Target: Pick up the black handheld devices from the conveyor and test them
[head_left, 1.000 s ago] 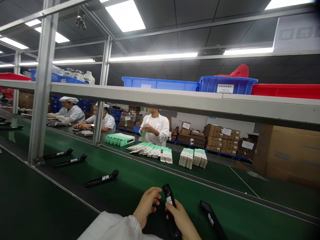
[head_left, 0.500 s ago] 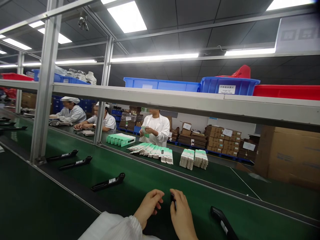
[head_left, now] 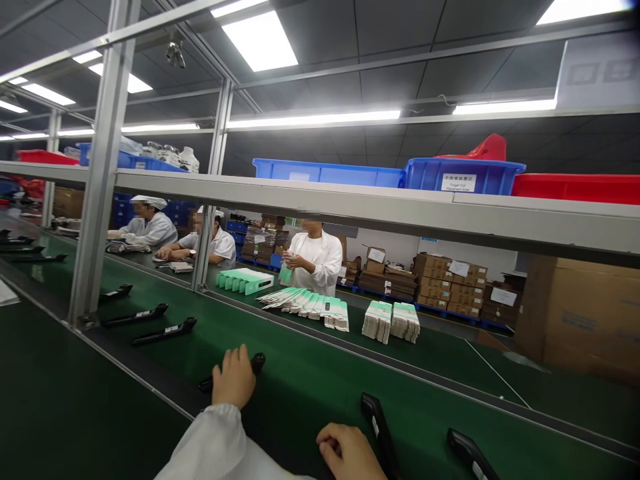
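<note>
My left hand (head_left: 234,379) is closed over a black bent-ended bar-shaped part (head_left: 258,363) on the green conveyor belt (head_left: 300,383); its bent end sticks out past my fingers. My right hand (head_left: 349,453) is low in the picture, fingers loosely curled in, with nothing visible in them. Just right of it lies a similar black part (head_left: 379,423) with a white label, apart from my fingers. Another labelled black part (head_left: 470,453) lies farther right, cut off by the lower edge.
More black parts (head_left: 165,331) lie along the belt to the left. Metal posts (head_left: 103,173) carry a shelf (head_left: 350,200) with blue bins (head_left: 460,175). Across the belt, a person (head_left: 317,260) in white handles green-and-white cartons beside stacked cartons (head_left: 377,321).
My left hand has moved left onto a black part that lay on the belt. My right hand has come down and away from a black part, which now lies on the belt beside it.
</note>
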Demonstrator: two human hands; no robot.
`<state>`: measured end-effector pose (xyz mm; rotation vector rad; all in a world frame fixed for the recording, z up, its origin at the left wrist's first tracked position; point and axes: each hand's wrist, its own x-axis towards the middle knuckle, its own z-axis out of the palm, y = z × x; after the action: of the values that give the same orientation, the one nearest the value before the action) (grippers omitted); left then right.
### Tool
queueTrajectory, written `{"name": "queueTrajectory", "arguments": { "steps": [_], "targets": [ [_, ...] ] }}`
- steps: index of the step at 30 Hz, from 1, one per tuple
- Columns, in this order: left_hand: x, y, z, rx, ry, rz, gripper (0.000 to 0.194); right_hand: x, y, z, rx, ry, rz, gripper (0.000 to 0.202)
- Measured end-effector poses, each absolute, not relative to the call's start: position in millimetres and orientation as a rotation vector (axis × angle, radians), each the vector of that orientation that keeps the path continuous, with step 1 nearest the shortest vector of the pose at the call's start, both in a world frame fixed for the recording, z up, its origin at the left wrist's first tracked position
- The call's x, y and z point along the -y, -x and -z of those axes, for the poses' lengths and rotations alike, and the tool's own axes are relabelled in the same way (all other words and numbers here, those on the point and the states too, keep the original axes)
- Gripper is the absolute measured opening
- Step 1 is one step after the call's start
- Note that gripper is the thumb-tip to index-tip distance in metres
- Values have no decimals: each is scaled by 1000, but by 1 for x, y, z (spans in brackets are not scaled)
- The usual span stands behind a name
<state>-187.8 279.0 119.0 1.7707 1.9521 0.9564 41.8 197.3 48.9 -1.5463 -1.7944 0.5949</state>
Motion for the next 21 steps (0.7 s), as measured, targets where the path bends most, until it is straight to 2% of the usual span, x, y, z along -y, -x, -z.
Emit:
{"name": "queueTrajectory", "arguments": {
  "steps": [5, 11, 15, 21],
  "targets": [
    [-282, 194, -112, -1918, -1676, -823, 38, -195, -41, -53, 1846, 1550, -545, 22],
    [-269, 149, -111, -1398, -1519, -819, 26, -195, -43, -67, 1591, 1405, -731, 22],
    [-246, 116, -119, -1077, -1234, -877, 42, -199, -48, -73, 1229, 1234, -907, 41],
    [-221, 91, -127, -560, -655, -897, 43, -196, -54, -84, 845, 1108, -1088, 55]
  ]
}}
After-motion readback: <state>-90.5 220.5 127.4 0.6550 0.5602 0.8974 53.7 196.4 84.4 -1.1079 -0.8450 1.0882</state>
